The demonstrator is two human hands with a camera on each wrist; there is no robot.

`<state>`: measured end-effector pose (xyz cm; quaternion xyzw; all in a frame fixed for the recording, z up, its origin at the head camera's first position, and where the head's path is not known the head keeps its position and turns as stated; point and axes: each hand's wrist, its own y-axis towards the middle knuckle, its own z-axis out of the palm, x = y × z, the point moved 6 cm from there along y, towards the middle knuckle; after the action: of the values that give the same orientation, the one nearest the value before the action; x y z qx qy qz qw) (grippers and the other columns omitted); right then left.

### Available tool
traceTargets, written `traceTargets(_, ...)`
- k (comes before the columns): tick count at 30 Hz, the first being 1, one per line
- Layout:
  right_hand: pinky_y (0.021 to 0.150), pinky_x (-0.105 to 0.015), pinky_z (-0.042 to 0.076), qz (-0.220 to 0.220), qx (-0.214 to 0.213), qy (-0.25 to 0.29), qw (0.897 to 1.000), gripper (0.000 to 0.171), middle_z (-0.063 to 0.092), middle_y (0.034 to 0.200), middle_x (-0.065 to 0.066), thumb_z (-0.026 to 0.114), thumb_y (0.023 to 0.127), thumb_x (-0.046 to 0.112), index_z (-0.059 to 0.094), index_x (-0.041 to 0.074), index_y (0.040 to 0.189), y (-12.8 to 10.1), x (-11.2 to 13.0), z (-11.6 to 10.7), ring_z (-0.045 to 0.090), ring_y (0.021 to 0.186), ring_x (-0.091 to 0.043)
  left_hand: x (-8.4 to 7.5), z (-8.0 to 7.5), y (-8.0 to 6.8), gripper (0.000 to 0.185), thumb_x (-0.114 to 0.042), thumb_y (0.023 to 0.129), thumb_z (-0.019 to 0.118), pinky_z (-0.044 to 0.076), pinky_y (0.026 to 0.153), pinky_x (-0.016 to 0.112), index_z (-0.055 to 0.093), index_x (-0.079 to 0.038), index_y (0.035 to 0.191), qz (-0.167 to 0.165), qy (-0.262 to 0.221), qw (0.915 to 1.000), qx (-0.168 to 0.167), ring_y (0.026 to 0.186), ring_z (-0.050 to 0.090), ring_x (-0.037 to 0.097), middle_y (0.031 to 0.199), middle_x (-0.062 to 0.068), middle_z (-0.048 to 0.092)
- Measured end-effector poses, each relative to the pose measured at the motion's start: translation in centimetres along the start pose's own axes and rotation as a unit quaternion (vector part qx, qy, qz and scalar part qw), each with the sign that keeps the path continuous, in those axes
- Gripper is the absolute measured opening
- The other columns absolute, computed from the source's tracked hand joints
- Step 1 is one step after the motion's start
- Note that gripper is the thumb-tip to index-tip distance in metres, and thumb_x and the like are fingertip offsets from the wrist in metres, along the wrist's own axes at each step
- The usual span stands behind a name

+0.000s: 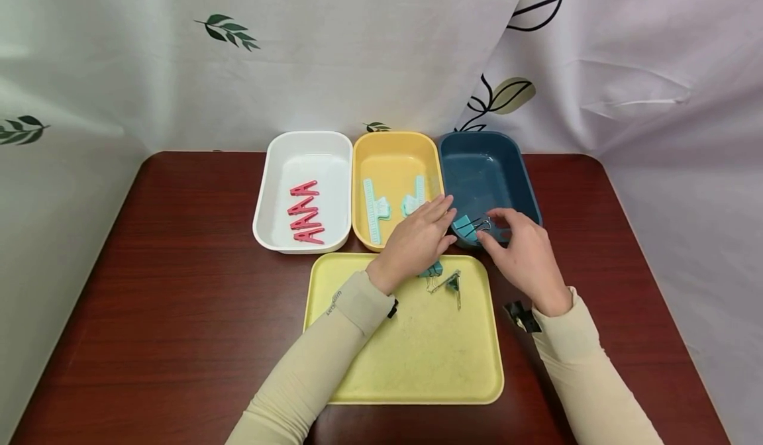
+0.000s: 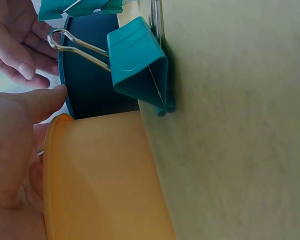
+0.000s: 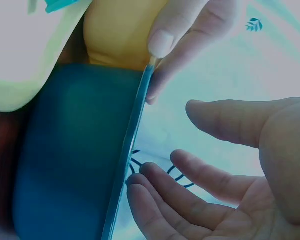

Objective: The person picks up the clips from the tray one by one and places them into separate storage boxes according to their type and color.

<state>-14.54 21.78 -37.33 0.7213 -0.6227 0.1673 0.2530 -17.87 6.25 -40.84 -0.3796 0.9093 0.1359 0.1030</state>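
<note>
My left hand reaches over the right side of the yellow bin, fingers extended toward the rim shared with the blue bin. Its thumb is by that rim in the right wrist view. A teal binder clip with metal handles lies at the near end of the blue bin. My right hand hovers at its handles, thumb and fingers apart; the bin wall hides the clip in the right wrist view. Another teal binder clip and a metal-handled clip lie on the yellow tray, close to my left wrist.
Several red clothespins lie in a column in the white bin. The yellow bin holds two pale mint long-edged clips, one partly behind my left hand. A patterned white curtain hangs behind the brown table.
</note>
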Motion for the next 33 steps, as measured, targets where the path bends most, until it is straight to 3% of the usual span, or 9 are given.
traceTargets(33, 0.082, -0.049, 0.055, -0.004, 0.083, 0.003, 0.996, 0.048, 0.066, 0.118, -0.017, 0.084, 0.082, 0.011, 0.065, 0.000, 0.125, -4.0, 0.5, 1.7, 0.065, 0.097, -0.030, 0.0, 0.1, 0.0, 0.053, -0.032, 0.104, 0.057, 0.019, 0.121, 0.034, 0.051, 0.001, 0.145, -0.009, -0.011, 0.9999, -0.001, 0.150, 0.025, 0.025, 0.160, 0.016, 0.034)
